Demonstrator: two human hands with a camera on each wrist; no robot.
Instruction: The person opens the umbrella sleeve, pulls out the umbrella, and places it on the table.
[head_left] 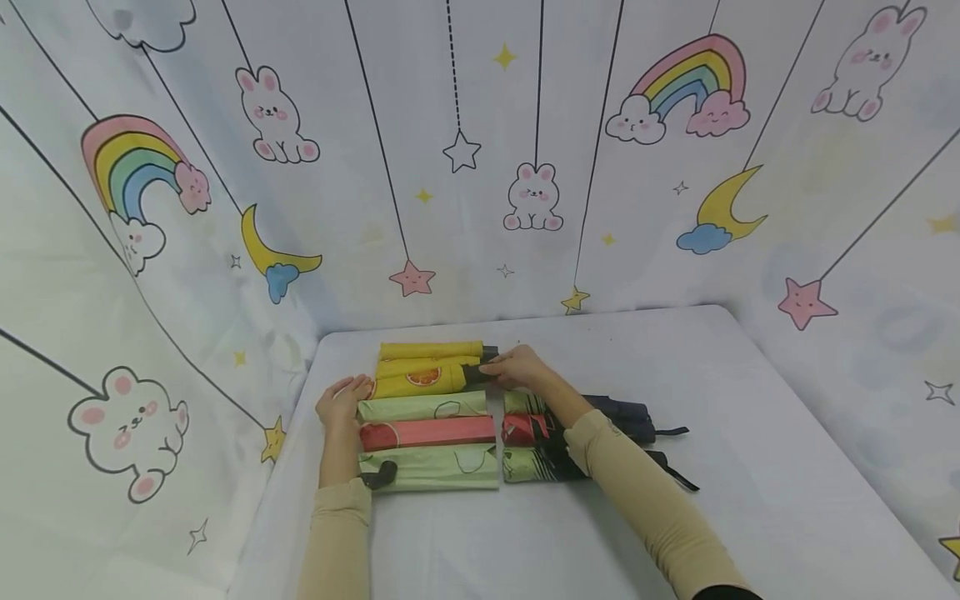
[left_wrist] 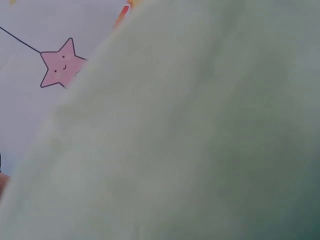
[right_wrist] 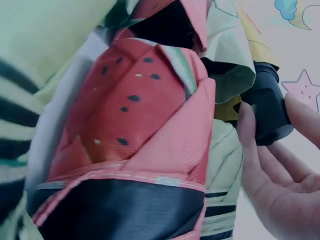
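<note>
Folded umbrellas lie side by side on the white table. My right hand (head_left: 519,367) pinches the black handle (right_wrist: 267,102) of the nearest yellow umbrella (head_left: 405,383), which has an orange-slice print. Its thumb and fingers stand on opposite sides of the handle in the right wrist view. At that umbrella's left end is my left hand (head_left: 341,402), fingertips right at the fabric; its thumb is hidden, and I cannot tell whether it grips. Two more yellow umbrellas lie beyond, one of them (head_left: 427,351) farthest back. Pale green fabric (left_wrist: 165,130) fills most of the left wrist view.
Closer to me are pale green umbrellas (head_left: 435,475) and a red one (head_left: 435,432) between them. To their right lie striped green umbrellas (head_left: 528,465) and a red watermelon-print one (right_wrist: 135,100), with dark ends and straps (head_left: 678,473). Printed cloth (head_left: 480,233) stands behind the white table (head_left: 750,467).
</note>
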